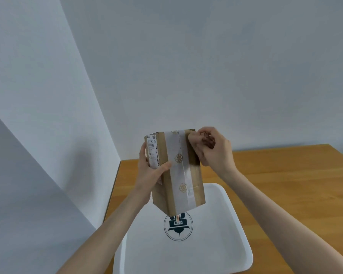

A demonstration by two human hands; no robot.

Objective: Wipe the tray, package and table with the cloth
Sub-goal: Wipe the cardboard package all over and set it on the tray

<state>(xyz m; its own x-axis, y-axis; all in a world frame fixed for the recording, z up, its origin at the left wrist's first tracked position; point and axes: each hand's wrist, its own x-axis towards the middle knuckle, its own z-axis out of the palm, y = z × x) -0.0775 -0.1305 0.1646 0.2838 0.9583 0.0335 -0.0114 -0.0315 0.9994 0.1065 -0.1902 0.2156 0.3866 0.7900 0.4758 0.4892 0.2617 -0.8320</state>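
Holding the package (196, 180) upright in mid-air, the person has it above the tray (226, 224), which lies at 6 o'clock beneath it on the tabletop (285, 175). Package and tray appear not to touch. Judgement: raised like this, every face is open to the cloth and the tray is left free for its own wipe.

Left hand (149, 171): at 9 o'clock on the package. Its fingers (142, 153) curl round the left face, and the thumb lies flat across the near face. This reads as the steadying grip, leaving the upper end clear.

Right hand (214, 149): at 1 o'clock, against the top right corner. Its fingers (204, 135) are curled tight, pinching a small bunched beige cloth (192, 140) that touches the cardboard there. Judgement: wiping the package is the step in hand. Whether tray or tabletop has been wiped cannot be told.

Condition of package: a tall brown cardboard box, sealed lengthwise with a broad pale tape (178, 175) bearing gold floral marks, wrinkled toward the lower end. A white shipping label (152, 153) with barcodes sits on the left face at 10 o'clock. No tear or stain is visible.

Tray: white, shallow, with rounded corners. Its dark round emblem (178, 229) is partly hidden behind the package's lower end.
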